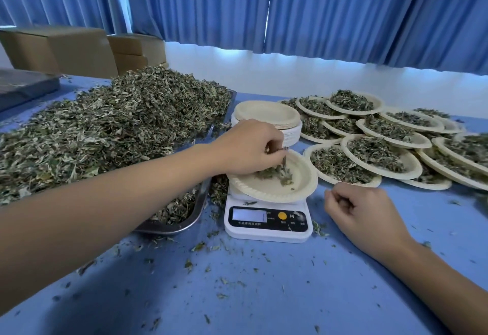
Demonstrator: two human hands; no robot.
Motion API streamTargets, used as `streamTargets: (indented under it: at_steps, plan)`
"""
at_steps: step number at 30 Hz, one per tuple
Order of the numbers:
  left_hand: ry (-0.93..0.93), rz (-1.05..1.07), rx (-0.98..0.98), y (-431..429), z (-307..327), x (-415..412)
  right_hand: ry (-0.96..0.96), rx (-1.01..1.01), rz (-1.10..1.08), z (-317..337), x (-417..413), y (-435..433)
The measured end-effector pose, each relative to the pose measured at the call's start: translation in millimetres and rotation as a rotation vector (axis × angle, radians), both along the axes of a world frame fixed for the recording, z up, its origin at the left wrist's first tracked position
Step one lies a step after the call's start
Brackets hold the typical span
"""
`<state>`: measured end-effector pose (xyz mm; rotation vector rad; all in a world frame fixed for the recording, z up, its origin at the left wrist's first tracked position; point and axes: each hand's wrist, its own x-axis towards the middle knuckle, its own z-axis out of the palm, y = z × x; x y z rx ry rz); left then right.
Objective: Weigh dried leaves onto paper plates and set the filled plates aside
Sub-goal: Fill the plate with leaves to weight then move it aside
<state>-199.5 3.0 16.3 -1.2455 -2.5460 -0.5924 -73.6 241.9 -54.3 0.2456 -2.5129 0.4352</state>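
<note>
I log one scale (pixel 268 226), one plate (pixel 298 188) on it, left hand (pixel 245 147) pinching leaves (pixel 277 173) over it, right hand (pixel 356 208) curled, empty, room on near table (pixel 264 282).

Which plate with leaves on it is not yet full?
The plate on the white scale, under the left hand: it holds only a small clump, while the plates on the right are heaped.

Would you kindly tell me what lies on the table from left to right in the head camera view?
pile of dried leaves → scale → filled plates
</note>
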Motion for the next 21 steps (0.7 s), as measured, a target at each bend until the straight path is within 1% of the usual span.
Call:
streamTargets:
  at_steps: [2,4,6,8,10,13,15,17,18,19,21]
  plan:
    - [-0.083,-0.013,0.055,-10.8,1.4,0.5,-0.006,0.001,-0.001,0.8,0.7,-0.5]
    - [-0.143,-0.004,0.154,-21.0,3.7,-2.0,-0.011,0.0,0.0,1.0,1.2,-0.5]
    - [-0.142,0.052,0.23,-31.6,7.2,-9.0,-0.011,-0.004,-0.005,1.3,1.6,-0.8]
    - [-0.091,0.152,0.226,-43.6,10.4,-20.0,-0.011,-0.006,-0.018,1.2,1.9,-1.4]
    - [-0.042,0.299,0.138,-57.4,11.0,-33.8,-0.012,-0.004,-0.021,1.0,2.0,-1.5]
    - [0.015,0.548,-0.081,-80.3,4.9,-55.9,-0.009,0.003,-0.013,1.7,2.0,-1.6]
    - [0.043,0.652,-0.199,-93.8,-0.7,-70.0,-0.008,0.003,-0.01,1.7,2.1,-1.3]
    - [0.078,0.675,-0.266,-105.4,-5.0,-84.2,-0.014,0.001,-0.017,2.0,2.4,-1.6]
    - [0.086,0.654,-0.291,-110.7,-7.6,-90.9,-0.016,0.002,-0.021,2.2,2.5,-1.6]
    - [0.074,0.615,-0.316,-115.5,-10.4,-97.1,-0.02,0.003,-0.024,2.2,2.8,-1.6]
    - [-0.013,0.542,-0.378,-123.6,-16.8,-106.7,-0.027,0.009,-0.023,2.5,3.3,-1.8]
